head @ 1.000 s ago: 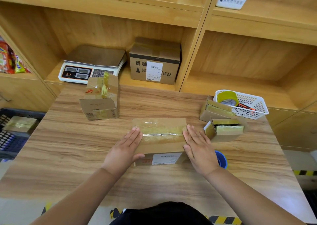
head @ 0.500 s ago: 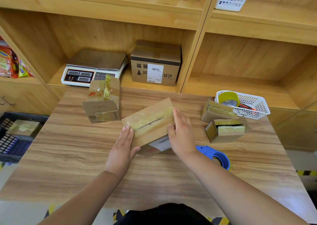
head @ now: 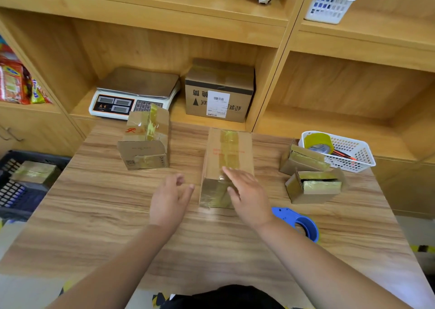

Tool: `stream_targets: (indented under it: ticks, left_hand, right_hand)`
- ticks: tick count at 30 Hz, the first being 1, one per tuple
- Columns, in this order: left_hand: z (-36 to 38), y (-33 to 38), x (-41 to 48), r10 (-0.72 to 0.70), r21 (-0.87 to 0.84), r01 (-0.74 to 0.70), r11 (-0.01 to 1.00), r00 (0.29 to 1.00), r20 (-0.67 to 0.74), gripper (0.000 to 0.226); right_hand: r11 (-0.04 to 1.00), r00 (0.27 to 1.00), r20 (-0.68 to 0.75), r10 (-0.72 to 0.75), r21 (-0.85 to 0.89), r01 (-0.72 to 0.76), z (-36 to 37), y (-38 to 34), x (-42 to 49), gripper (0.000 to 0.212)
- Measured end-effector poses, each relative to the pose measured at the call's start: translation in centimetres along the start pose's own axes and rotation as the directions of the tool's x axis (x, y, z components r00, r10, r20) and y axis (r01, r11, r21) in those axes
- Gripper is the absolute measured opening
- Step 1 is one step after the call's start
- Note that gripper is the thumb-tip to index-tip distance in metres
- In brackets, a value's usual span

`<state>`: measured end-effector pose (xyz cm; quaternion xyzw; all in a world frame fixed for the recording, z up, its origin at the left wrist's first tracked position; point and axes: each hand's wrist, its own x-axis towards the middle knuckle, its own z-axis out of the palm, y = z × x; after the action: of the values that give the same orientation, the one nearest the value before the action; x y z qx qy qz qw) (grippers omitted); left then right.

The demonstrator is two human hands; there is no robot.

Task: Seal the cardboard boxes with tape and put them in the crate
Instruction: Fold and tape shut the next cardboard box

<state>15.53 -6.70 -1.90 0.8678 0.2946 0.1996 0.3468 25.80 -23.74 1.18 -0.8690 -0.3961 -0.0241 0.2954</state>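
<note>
At the far left a dark crate (head: 11, 193) sits beside the table, below its edge, with one taped box (head: 35, 172) inside. The wood-grain table (head: 94, 214) stands against open wooden shelving (head: 164, 35), where a scale (head: 134, 94) rests. The left hand (head: 170, 199) hovers loose and empty just beside the central cardboard box (head: 227, 153). The right hand (head: 249, 196) lies on its near end, fingers extended. A blue tape dispenser (head: 297, 220) lies further right.

Looked like a small shop's packing station: weighing scale (head: 134, 94) and labelled carton (head: 219, 92) on wooden shelves (head: 164, 23), snack packets (head: 14, 85), tape dispenser (head: 296, 221).
</note>
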Motion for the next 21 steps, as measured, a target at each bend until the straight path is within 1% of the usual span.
stream_targets:
  ticks: [2,4,6,8,10,13,15,21]
  left_hand:
    - [0.0,1.2,1.6,0.047,-0.014,-0.046,0.999,0.998,0.040,0.053]
    - [0.2,2.7,3.3,0.103,-0.010,-0.103,0.995,0.988,0.112,0.069]
    - [0.6,3.9,5.0,0.189,0.019,-0.197,0.980,0.958,0.214,0.085]
    - [1.1,4.7,6.5,0.265,0.086,-0.312,0.946,0.899,0.348,0.097]
    - [1.5,4.8,7.6,0.291,0.139,-0.400,0.906,0.827,0.481,0.101]
    - [2.1,4.5,8.3,0.299,0.126,-0.459,0.880,0.739,0.604,0.096]
    - [2.4,4.5,8.5,0.314,0.098,-0.459,0.883,0.734,0.602,0.093]
    - [3.3,4.9,8.4,0.322,0.073,-0.398,0.915,0.826,0.462,0.093]
  right_hand:
    - [0.998,0.998,-0.023,0.053,0.027,-0.052,-0.7,0.8,0.8,0.057]
    - [0.981,0.982,-0.028,0.189,0.056,-0.187,-1.3,1.3,2.0,0.073]
    - [0.940,0.945,0.087,0.315,0.109,-0.323,-1.6,2.0,3.1,0.099]
    - [0.904,0.910,0.209,0.357,0.168,-0.393,-1.6,2.7,3.7,0.112]
    - [0.851,0.887,0.278,0.369,0.284,-0.442,-1.4,3.2,3.9,0.113]
    - [0.764,0.859,0.293,0.420,0.398,-0.509,-1.1,3.6,4.1,0.108]
    - [0.724,0.842,0.273,0.465,0.430,-0.539,-0.9,3.7,4.3,0.103]
    - [0.710,0.843,0.187,0.505,0.466,-0.528,-0.3,4.0,4.8,0.087]
